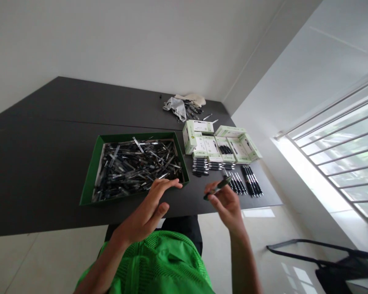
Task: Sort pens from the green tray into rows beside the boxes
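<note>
Between the thumb and fingers of my right hand (225, 203) is a pen (220, 186), tilted, above the table's front edge. My left hand (153, 206) holds nothing; its fingers are stretched out with the thumb apart, by the near right corner of a green box (90, 175). Many loose black and clear pens (135, 165) lie jumbled in that box. Right of it, several pens (200, 165) are stacked in short rows in front of white-and-green cartons (211, 148). More pens (252, 180) lie side by side to the right of my right hand.
At the back of the dark table (43, 159) lie a grey cloth (176, 107) and a beige cloth (198, 99) beside a pile of pens (192, 110). A wall stands behind, a barred window (346, 151) is on the right, and a black chair (340, 261) is at lower right.
</note>
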A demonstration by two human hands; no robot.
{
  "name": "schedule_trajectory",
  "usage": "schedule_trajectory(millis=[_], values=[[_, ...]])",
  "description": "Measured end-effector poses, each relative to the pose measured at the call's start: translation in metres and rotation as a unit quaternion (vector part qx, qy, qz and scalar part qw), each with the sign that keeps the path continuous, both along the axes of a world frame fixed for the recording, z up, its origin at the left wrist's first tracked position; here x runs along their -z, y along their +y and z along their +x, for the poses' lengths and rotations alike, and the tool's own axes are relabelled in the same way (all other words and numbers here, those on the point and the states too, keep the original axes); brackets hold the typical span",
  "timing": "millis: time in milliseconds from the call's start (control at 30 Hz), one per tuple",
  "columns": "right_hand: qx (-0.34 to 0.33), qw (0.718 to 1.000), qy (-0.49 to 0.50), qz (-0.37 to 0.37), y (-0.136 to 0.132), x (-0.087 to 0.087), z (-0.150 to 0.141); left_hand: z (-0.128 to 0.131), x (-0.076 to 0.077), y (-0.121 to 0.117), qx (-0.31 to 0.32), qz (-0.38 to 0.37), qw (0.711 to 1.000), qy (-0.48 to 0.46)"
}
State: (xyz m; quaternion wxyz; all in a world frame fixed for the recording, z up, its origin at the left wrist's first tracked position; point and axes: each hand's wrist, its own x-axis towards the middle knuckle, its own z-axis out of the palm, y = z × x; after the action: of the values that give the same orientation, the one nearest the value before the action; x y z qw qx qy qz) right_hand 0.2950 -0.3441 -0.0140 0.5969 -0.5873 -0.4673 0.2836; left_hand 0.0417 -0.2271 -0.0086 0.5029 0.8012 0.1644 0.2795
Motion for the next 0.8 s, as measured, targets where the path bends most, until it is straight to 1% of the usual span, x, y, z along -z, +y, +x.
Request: schedule_trajectory(millis=[67, 133, 233, 300, 367, 400, 433, 567, 633, 733, 800], values=[[0.127, 0.992, -0.008, -0.007, -0.011, 0.002, 0.032, 0.000, 0.002, -0.002, 0.000, 0.021, 1.000, -0.003], [0.235, 0.970, -0.033, -0.050, -0.023, 0.004, 0.063, 0.001, 0.003, -0.003, 0.007, 0.045, 0.999, -0.002], [0.340, 0.930, -0.090, -0.102, -0.039, 0.007, 0.100, 0.003, 0.004, -0.004, 0.020, 0.071, 0.997, -0.003], [0.392, 0.889, -0.174, -0.160, -0.049, 0.011, 0.117, 0.002, 0.003, -0.004, 0.022, 0.084, 0.996, -0.005], [0.419, 0.845, -0.250, -0.220, -0.057, 0.015, 0.130, 0.001, 0.001, -0.005, 0.016, 0.096, 0.995, -0.001], [0.423, 0.829, -0.275, -0.241, -0.060, 0.018, 0.135, 0.001, 0.001, -0.005, 0.009, 0.102, 0.995, 0.004], [0.422, 0.820, -0.289, -0.256, -0.063, 0.022, 0.139, 0.000, 0.000, -0.006, 0.001, 0.107, 0.994, 0.011], [0.406, 0.816, -0.303, -0.280, -0.067, 0.034, 0.147, -0.003, -0.001, -0.008, -0.030, 0.129, 0.991, 0.029], [0.405, 0.808, -0.311, -0.293, -0.067, 0.037, 0.147, -0.003, -0.001, -0.008, -0.040, 0.140, 0.989, 0.037], [0.414, 0.778, -0.329, -0.339, -0.063, 0.037, 0.145, -0.003, -0.002, -0.009, -0.059, 0.155, 0.985, 0.050], [0.419, 0.762, -0.330, -0.366, -0.059, 0.036, 0.145, -0.002, -0.003, -0.008, -0.076, 0.165, 0.982, 0.050]])
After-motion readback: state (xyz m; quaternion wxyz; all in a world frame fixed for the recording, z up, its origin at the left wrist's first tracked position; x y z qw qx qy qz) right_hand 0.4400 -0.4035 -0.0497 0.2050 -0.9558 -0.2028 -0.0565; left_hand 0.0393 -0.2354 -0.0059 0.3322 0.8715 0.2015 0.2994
